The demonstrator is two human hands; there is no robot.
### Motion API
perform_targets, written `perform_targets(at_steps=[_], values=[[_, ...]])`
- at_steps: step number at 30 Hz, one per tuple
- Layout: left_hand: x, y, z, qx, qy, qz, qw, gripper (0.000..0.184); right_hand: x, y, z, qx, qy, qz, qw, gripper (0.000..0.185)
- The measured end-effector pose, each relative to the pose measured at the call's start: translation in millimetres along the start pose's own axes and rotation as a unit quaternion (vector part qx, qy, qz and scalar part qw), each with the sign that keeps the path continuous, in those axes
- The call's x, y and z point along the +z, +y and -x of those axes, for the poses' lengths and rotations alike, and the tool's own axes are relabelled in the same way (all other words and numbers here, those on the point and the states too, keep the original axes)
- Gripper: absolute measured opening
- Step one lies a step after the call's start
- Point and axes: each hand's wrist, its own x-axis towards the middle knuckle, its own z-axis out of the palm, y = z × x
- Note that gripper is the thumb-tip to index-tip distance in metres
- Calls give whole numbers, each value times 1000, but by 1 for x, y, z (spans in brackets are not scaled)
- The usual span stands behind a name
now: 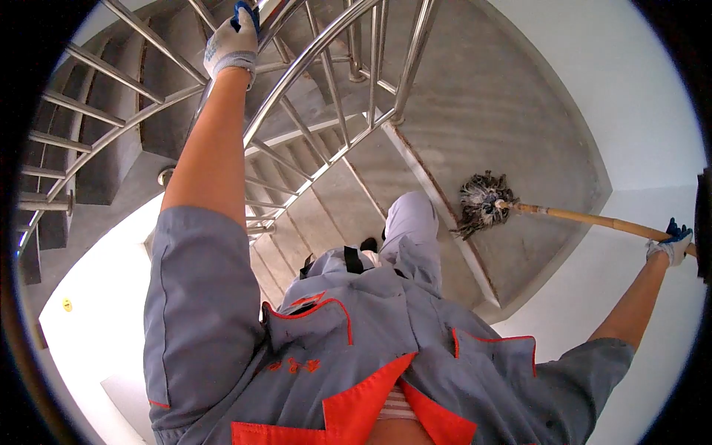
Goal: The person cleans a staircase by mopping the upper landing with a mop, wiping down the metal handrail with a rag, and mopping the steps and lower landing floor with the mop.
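Observation:
My left hand [233, 43], in a white work glove with blue palm and fingers, is closed on the metal handrail [278, 16] at the upper left. At the far right, my right hand [672, 243] wears a matching glove and grips the bamboo handle of a mop [578, 216]. Its grey, stringy mop head [483, 202] rests on the concrete landing [512, 111], close to the edge of the top step. The fingers of both hands are partly hidden.
Concrete steps [326, 208] run down below me beside curved steel railings [326, 70]. Another flight [111, 148] stands at the left behind bars. A white wall [638, 96] borders the landing on the right. My bent leg [411, 222] is over the stairs.

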Motion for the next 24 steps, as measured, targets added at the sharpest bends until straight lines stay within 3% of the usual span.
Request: perform_targets(at_steps=[9,13,16,17,18,21,24], values=[[-6,8,8,-7,-3,-9,1000,62,-5,-2,3,8,-1,-3,1000,41],[-6,9,5,-11,-23,-15,1000,63,6,-31,60,37,2,27,999,40],[-14,15,14,-8,-35,11,999,61,5,-21,53,3,17,42,999,43],[-12,15,12,-16,-34,13,999,62,11,-33,52,72,-6,4,997,43],[-9,11,9,-23,-33,15,999,62,14,-34,65,48,37,17,998,44],[-3,6,6,-1,-17,31,999,61,-1,-11,29,9,17,-18,1000,33],[-5,7,8,0,-7,2,1000,61,3,-11,26,-34,25,-66,997,39]])
